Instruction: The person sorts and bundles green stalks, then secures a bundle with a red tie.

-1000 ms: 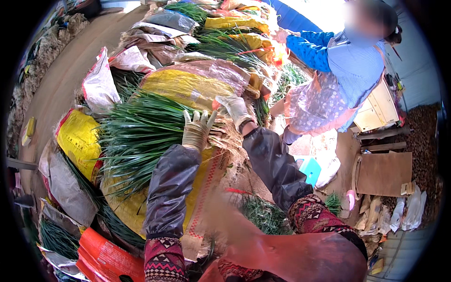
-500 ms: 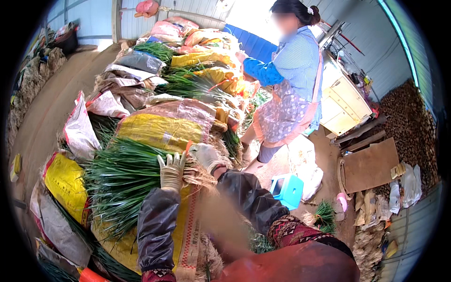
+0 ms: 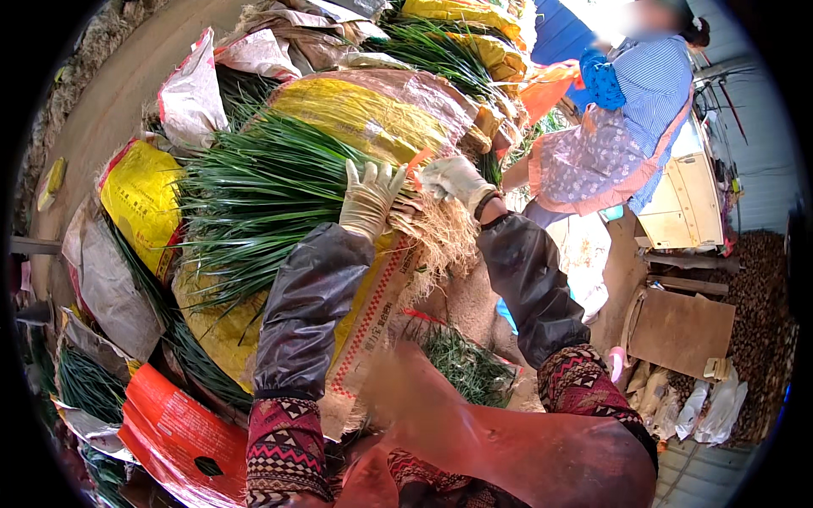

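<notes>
Well, left hand [image 3: 370,201]: fingers wide on leafy bundle [image 3: 262,199]
Right hand [image 3: 459,180]: curled by orange strip [image 3: 417,160] — grip, I can't tell

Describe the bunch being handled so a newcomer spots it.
Find the sack-covered heap left of the co-worker. On its near part, a green bunch fans leftward over yellow sacking, pale roots rightward. Unlike neighbouring greens, it has a gloved left hand spread on it.

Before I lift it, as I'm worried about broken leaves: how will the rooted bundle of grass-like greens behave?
The bundle of greens will likely flop at the leaf end, where long blades fan loosely. Its frayed, hairy roots might snag or shed.
</notes>
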`<state>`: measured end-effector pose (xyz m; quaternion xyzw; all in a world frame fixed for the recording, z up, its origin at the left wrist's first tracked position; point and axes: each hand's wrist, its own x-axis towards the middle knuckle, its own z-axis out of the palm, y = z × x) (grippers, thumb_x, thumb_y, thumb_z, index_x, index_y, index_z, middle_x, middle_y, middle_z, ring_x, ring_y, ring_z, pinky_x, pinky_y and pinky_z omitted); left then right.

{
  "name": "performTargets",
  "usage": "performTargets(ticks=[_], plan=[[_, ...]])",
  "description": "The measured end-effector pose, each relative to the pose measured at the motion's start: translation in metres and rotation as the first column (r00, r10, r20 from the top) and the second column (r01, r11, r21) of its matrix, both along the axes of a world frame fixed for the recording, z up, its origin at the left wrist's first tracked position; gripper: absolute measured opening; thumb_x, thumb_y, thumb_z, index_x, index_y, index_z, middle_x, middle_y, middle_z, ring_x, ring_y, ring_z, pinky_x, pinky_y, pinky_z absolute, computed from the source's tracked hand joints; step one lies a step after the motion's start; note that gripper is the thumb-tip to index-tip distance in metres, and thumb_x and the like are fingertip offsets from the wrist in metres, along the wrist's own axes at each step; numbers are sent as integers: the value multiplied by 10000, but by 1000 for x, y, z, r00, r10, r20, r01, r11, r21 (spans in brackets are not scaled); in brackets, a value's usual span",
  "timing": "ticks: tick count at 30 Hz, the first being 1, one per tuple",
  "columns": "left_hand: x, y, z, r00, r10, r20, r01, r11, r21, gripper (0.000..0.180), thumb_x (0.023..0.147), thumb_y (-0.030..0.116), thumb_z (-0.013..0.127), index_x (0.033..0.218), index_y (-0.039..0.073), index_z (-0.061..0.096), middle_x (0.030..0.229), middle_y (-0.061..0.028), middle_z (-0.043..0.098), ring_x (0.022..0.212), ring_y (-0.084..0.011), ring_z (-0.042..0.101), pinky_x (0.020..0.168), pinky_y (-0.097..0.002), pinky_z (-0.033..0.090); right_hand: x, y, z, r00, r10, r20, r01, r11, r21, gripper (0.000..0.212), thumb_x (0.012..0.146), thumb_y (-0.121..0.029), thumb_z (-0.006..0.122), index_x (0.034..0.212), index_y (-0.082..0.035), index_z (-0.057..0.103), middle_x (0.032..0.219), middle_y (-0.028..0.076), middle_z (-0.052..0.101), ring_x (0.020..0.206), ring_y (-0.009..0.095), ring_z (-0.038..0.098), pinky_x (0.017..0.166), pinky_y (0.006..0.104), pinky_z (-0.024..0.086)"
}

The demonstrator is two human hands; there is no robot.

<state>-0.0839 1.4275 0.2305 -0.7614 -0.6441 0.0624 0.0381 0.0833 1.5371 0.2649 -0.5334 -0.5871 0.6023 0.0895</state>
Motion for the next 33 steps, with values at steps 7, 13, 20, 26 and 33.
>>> performTargets(ticks=[7,13,20,26,33], plan=[[7,5,10,1000,-6,2,6,999,-53,1170,583,563,754,1473,146,120,1389,-97,347,1265,-308,344,1035,-622,215,-2,19,-22,594,249,765,-787,377,488,279,849,-285,565,882,-38,691,820,143,680,777,324,651,721,428,508],[-3,1,0,997,-69,-47,71,997,33,1164,575,597,740,1478,216,112,1466,-118,272,1289,-336,341,1020,-651,221,-13,0,-16,933,239,269,-304,924,232,228,837,-242,546,896,-76,690,788,126,675,719,273,647,674,365,509],[-11,17,-25,999,-41,18,42,998,-56,1109,600,645,696,1459,159,190,1487,-93,255,1360,-340,242,1033,-690,119,-9,-54,30,839,427,336,-541,595,594,181,892,-271,552,852,-135,665,836,50,647,734,216,622,662,330,505],[-8,22,-8,993,-92,70,100,987,-125,1073,628,590,715,1445,99,221,1487,-151,237,1375,-368,193,1068,-633,122,-39,-41,36,985,1,-175,44,967,253,254,967,-258,468,1000,-59,622,849,41,650,663,92,598,518,203,439],[-8,27,3,986,-164,17,162,949,-269,1109,609,493,767,1430,5,204,1455,-203,273,1372,-362,210,1087,-552,171,-19,-224,-36,998,54,14,-56,950,307,197,943,-169,472,797,-57,544,774,36,559,638,130,542,593,334,468]])
